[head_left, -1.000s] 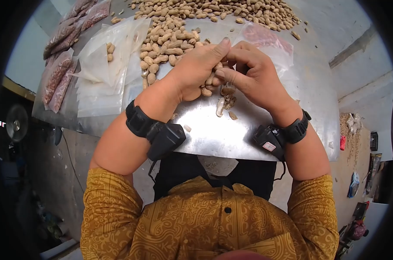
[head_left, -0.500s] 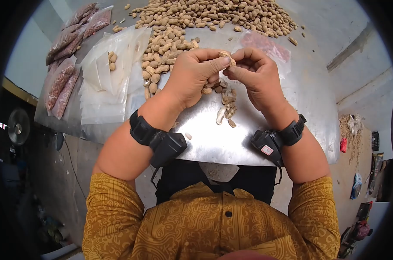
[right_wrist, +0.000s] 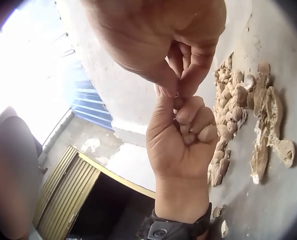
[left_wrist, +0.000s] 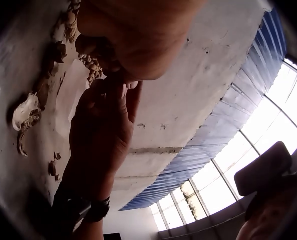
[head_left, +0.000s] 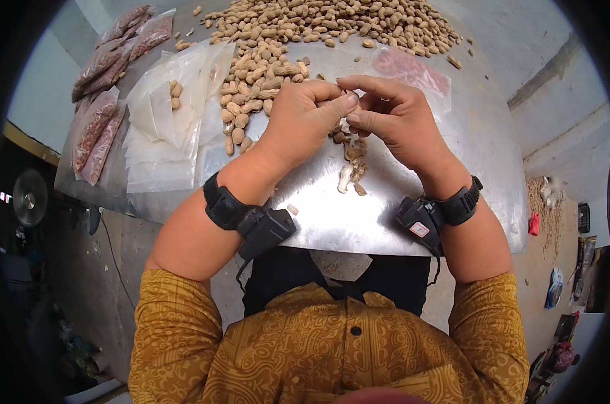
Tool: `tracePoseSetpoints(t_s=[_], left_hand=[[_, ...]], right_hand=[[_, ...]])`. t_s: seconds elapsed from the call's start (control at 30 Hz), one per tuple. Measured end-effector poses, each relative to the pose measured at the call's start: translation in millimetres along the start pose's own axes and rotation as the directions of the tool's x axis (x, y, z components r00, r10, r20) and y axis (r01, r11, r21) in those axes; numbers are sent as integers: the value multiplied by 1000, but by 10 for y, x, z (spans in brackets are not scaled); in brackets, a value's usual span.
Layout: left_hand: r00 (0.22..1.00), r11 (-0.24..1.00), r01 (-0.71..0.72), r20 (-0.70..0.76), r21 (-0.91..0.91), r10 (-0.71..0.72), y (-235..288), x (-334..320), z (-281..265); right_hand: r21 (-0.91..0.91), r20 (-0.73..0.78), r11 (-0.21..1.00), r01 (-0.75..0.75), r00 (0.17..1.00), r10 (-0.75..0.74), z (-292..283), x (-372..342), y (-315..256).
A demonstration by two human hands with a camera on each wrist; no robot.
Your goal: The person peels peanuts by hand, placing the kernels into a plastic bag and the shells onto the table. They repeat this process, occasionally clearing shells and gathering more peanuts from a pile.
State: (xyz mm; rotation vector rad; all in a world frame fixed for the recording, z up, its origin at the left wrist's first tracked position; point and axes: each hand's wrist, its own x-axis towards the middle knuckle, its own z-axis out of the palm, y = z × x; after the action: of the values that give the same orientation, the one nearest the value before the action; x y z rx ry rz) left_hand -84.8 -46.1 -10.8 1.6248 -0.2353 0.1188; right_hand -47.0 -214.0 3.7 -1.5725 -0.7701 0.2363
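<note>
The left hand [head_left: 301, 121] and right hand [head_left: 402, 124] meet fingertip to fingertip over the metal table. In the right wrist view, the left hand [right_wrist: 181, 145] has curled fingers, and a small brownish peanut piece [right_wrist: 178, 103] shows at its thumb tip. The right hand's thumb and finger pinch at that same piece from above. Whether more peanuts lie in the left palm is hard to tell. Broken shells [head_left: 353, 167] lie on the table just below the hands. The left wrist view shows both hands dark, their fingertips overlapping.
A large heap of unshelled peanuts [head_left: 332, 20] covers the far table, reaching down toward the left hand. Clear plastic bags [head_left: 160, 158] lie at left, beside filled bags [head_left: 96, 135]. Another bag with reddish contents [head_left: 409, 71] lies beyond the right hand. The table's near edge [head_left: 359, 250] faces the person.
The pale pod visible at the fingertips half a second ago no longer shows there; a small dark piece does. The right index finger has stretched across toward the left fingertips.
</note>
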Motion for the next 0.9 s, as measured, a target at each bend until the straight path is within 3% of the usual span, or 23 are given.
tracePoseSetpoints(t_s=[0.13, 0.43, 0.7, 0.83, 0.9], left_hand=[[1000, 1000, -19, -13, 19, 19, -38, -1, 13], [999, 963, 30, -18, -269, -36, 17, -24, 61], [999, 944, -5, -38, -331, -8, -21, -18, 64], [999, 958, -12, -51, -285, -2, -62, 25, 11], [997, 942, 66, -12, -328, -74, -25, 29, -8]], right_hand=[[65, -2, 998, -18, 1000, 18, 19, -9, 6], [336, -124, 941, 41, 992, 1, 107, 4, 149], [491, -154, 869, 62, 988, 16, 137, 4, 184], [369, -155, 928, 55, 988, 3, 96, 21, 158], [318, -171, 946, 57, 985, -1, 77, 29, 111]])
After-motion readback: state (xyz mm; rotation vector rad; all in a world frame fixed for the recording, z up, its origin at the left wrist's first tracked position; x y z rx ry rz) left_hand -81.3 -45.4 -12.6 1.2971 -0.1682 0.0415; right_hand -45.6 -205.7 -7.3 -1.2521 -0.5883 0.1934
